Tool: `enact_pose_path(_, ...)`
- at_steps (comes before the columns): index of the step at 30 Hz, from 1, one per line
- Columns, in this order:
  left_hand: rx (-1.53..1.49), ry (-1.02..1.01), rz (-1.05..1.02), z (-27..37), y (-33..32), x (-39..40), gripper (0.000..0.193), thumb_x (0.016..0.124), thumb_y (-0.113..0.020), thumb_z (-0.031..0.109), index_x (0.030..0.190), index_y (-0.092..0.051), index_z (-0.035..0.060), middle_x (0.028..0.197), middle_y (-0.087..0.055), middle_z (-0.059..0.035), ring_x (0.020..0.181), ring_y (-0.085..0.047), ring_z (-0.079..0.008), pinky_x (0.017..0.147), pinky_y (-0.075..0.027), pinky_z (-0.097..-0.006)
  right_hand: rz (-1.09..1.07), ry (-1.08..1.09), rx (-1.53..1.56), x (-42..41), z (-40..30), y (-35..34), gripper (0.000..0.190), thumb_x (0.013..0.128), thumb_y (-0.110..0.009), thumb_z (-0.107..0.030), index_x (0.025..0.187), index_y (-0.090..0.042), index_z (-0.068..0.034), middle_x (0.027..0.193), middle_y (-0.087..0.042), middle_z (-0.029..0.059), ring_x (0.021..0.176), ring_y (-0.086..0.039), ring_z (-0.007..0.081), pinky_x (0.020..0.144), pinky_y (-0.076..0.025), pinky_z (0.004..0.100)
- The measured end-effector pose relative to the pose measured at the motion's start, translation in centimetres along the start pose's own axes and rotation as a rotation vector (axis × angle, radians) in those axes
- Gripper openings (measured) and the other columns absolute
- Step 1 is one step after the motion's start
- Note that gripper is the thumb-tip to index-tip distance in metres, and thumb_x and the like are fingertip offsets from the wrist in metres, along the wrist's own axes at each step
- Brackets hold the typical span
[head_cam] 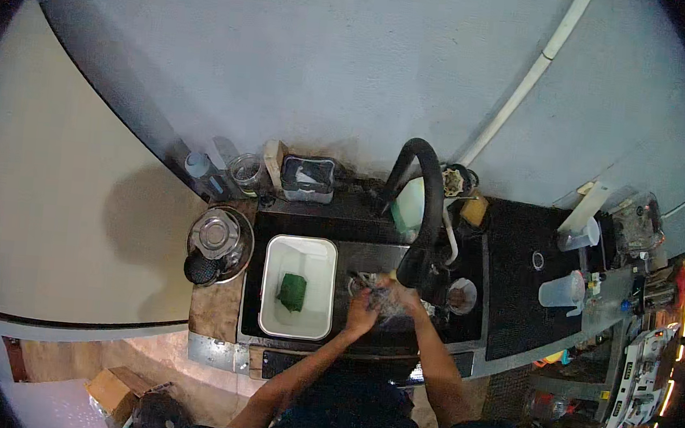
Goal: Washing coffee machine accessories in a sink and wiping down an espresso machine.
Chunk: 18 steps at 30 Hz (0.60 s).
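Both of my hands are close together over the dark sink (442,336), under the black faucet (430,222), with water splashing around them. My left hand (363,315) is at the left of the splash, beside a small shiny item that is too blurred to name. My right hand (404,296) is just under the spout, and its fingers are partly hidden by the faucet and the water. What either hand holds cannot be made out. To the left, a white rectangular basin (269,287) holds a folded green cloth or sponge-like piece (292,292).
Metal bowls and lids (215,233) stand at the left on a wooden board. Behind the sink are a clear plastic container (308,177), a glass jar (245,172) and a yellow sponge (474,211). A small bowl (462,296) sits right of my hands; a translucent pitcher (561,289) stands farther right.
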<state>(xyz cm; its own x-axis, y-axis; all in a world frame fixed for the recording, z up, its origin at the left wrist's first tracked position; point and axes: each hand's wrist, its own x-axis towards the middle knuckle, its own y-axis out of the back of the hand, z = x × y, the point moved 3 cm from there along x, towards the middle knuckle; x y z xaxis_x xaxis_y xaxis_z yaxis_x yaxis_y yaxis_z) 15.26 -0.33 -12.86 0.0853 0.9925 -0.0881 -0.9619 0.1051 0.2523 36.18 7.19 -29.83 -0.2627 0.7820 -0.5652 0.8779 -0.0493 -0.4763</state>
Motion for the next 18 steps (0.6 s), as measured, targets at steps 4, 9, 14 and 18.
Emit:
enact_pose_path(4,-0.282,0.185,0.142,3.1,4.8,-0.1,0.047,0.090,-0.073,0.024,0.127,-0.056,0.0016,0.121,-0.061,-0.0205,0.098,-0.066,-0.0356,0.083,-0.055,-0.0406,-0.096,-0.077,-0.012,-9.5,-1.1,-4.2,0.033,0.100,-0.054,-0.026,0.126,-0.061,-0.007,0.117,-0.067,0.0068,0.097,-0.066,0.0214,0.087,-0.054,0.0357)
enact_pose_path(9,-0.113,-0.148,0.036,8.4,4.8,-1.0,0.044,0.091,-0.071,0.025,0.124,-0.057,-0.0002,0.115,-0.064,-0.0228,0.100,-0.066,-0.0371,0.084,-0.053,-0.0416,0.079,-0.027,0.100,-18.6,-8.5,-19.2,0.025,0.096,-0.054,-0.019,0.116,-0.064,-0.007,0.109,-0.068,0.0088,0.097,-0.065,0.0199,0.080,-0.055,0.0371)
enact_pose_path(14,0.016,-0.116,-0.032,11.5,4.4,-1.8,0.035,0.091,-0.067,0.019,0.118,-0.058,-0.0014,0.109,-0.065,-0.0229,0.101,-0.064,-0.0404,0.087,-0.050,-0.0451,0.531,0.503,-0.973,-20.9,-11.6,-19.0,0.033,0.099,-0.056,-0.028,0.090,-0.068,0.001,0.077,-0.069,0.0177,0.068,-0.067,0.0357,0.061,-0.049,0.0440)
enact_pose_path(18,0.220,-0.616,-0.109,10.7,5.0,-3.4,0.033,0.086,-0.064,0.011,0.115,-0.059,-0.0027,0.114,-0.062,-0.0265,0.111,-0.058,-0.0442,0.097,-0.045,-0.0476,0.398,0.731,-1.041,-21.7,-11.0,-24.6,0.032,0.097,-0.058,-0.027,0.094,-0.068,0.003,0.081,-0.069,0.0191,0.070,-0.067,0.0283,0.063,-0.050,0.0423)
